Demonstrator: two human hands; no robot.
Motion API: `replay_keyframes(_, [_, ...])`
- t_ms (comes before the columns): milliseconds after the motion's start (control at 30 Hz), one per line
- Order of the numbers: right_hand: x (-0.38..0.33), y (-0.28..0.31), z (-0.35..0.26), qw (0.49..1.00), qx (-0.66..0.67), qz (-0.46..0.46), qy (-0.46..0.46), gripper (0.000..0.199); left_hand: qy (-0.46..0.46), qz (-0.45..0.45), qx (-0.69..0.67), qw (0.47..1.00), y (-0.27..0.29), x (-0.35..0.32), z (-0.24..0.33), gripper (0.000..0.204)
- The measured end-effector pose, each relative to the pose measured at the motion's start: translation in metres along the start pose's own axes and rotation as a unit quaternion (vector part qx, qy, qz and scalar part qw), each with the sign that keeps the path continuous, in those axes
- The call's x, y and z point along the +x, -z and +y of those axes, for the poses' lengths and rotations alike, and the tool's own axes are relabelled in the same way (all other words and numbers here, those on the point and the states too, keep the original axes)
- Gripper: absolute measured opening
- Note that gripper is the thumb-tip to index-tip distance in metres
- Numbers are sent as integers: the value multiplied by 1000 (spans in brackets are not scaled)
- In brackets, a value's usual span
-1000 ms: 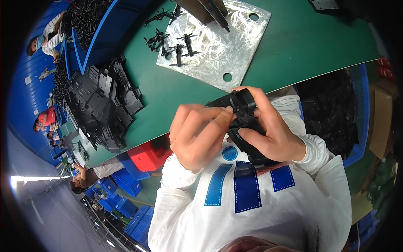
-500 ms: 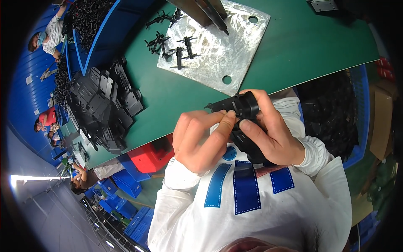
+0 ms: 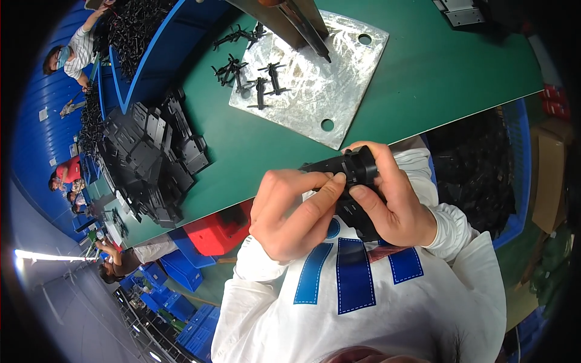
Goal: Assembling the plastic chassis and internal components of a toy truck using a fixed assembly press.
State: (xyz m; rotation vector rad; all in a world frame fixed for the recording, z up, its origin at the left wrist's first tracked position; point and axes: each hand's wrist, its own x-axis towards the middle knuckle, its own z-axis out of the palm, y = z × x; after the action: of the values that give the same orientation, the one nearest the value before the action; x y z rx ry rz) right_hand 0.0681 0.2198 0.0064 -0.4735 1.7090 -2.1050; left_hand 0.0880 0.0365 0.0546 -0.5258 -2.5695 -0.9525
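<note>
Both of my hands hold a black plastic part (image 3: 353,168) close to my chest, just off the table's near edge. My left hand (image 3: 293,212) pinches it with thumb and fingertips near its middle. My right hand (image 3: 393,202) is closed round its right end, thumb pressed on the near side. The part's lower portion hangs below the fingers, and some of it is hidden by them. Beyond my hands, several small black plastic clips (image 3: 260,92) lie on and beside a scuffed metal plate (image 3: 302,115).
A post with a pointed rod (image 3: 315,45) rises from the plate on the green table (image 3: 436,78). Black panels (image 3: 148,157) are piled at left, beside a blue bin (image 3: 136,78) of small black parts. A blue crate (image 3: 520,181) sits at right. Other people work at far left.
My hands and the black part have shifted slightly lower in the view, with the part's left end more covered by my left fingers. The grip of both hands stays the same.
</note>
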Motion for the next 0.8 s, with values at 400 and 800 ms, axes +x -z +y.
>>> replay_keyframes(400, [-3,-2,-6,1000,-14,6,-8,47,23,20,-33,999,-2,-1,-1,44])
replay_keyframes(800, [-3,0,-8,999,-44,-8,-16,52,13,12,6,1000,-7,-5,-2,48])
